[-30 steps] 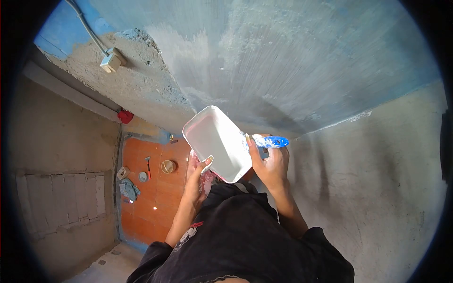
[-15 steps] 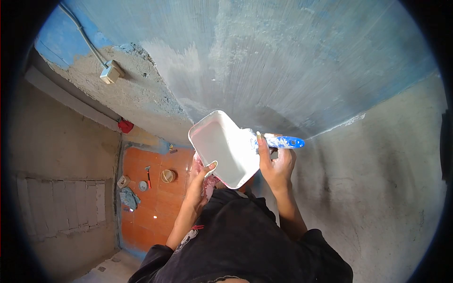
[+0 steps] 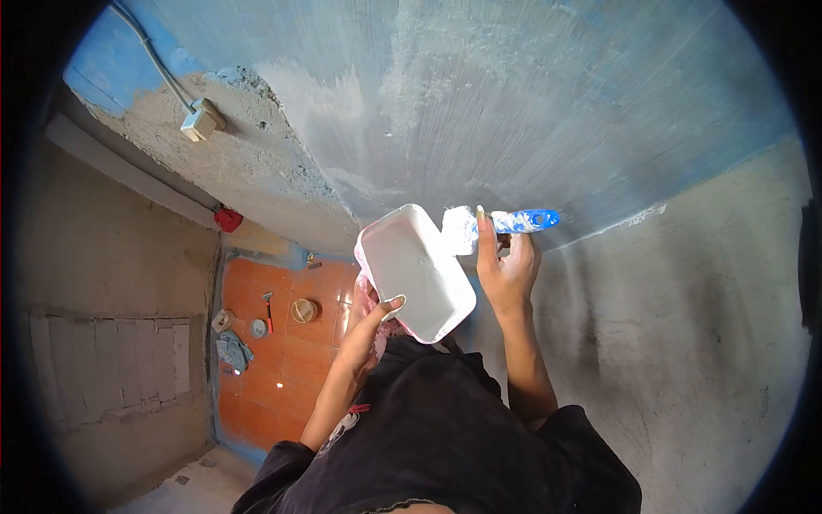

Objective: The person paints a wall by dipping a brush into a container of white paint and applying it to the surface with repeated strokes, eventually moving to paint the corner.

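— The paintbrush (image 3: pixel 514 223) has been raised from over the tray (image 3: pixel 452 278).
— How is it held?
— Clasped in the right hand (image 3: pixel 509 272), bristles pointed leftward at the tray just beside; by the left hand (image 3: pixel 366 332) the tray's opposite side is gripped.

The front wall (image 3: pixel 531 103) is streaked grey over blue, with a rough bare patch (image 3: pixel 244 163) at its left, where a cable (image 3: pixel 158 62) runs to a pale box (image 3: pixel 202 121). The left wall (image 3: pixel 128 240) is brownish, the right wall (image 3: pixel 676 403) grey with dark smudges. Orange tiles (image 3: pixel 274 420) cover the floor between, catching light in spots.
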The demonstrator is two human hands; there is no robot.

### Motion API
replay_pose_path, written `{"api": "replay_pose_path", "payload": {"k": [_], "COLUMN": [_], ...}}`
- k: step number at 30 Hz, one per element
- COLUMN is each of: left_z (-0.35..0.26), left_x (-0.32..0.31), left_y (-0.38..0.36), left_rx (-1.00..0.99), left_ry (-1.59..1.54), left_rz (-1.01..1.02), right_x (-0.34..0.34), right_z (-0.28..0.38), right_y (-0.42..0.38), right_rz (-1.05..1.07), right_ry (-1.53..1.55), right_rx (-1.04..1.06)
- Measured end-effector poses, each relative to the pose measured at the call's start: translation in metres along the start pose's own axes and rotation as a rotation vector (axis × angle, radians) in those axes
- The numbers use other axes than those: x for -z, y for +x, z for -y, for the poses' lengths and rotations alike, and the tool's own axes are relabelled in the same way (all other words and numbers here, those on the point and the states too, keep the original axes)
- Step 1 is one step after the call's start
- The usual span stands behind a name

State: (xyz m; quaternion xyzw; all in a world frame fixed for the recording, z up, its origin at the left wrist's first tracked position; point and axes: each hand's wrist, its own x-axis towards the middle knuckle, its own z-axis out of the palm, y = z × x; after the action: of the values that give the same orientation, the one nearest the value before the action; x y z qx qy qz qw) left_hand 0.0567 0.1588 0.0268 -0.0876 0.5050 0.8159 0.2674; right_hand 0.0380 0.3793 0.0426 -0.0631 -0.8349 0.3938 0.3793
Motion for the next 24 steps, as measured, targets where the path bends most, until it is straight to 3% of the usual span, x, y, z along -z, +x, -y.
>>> {"api": "replay_pose_path", "payload": {"k": [5, 8, 15, 16, 19, 24], "left_z": [0.009, 0.009, 0.014, 0.013, 0.011, 0.011], "left_x": [0.008, 0.007, 0.010, 0.009, 0.008, 0.007], "left_y": [0.005, 0.004, 0.009, 0.009, 0.010, 0.009], "left_rx": [0.010, 0.024, 0.063, 0.069, 0.074, 0.053], "left_ry": [-0.006, -0.017, -0.033, -0.045, -0.081, -0.150], "left_rz": [0.009, 0.009, 0.021, 0.026, 0.045, 0.043], "right_x": [-0.001, 0.000, 0.012, 0.014, 0.011, 0.010], "right_z": [-0.005, -0.003, -0.006, -0.013, -0.015, -0.021], "right_y": [0.002, 0.003, -0.007, -0.011, -0.016, -0.021], "right_rz": [0.062, 0.050, 0.210, 0.243, 0.195, 0.228], "right_ry": [0.071, 0.398, 0.751, 0.674, 0.846, 0.716], "right_rx": [-0.177, -0.369, -0.474, -0.472, -0.538, -0.498]}}
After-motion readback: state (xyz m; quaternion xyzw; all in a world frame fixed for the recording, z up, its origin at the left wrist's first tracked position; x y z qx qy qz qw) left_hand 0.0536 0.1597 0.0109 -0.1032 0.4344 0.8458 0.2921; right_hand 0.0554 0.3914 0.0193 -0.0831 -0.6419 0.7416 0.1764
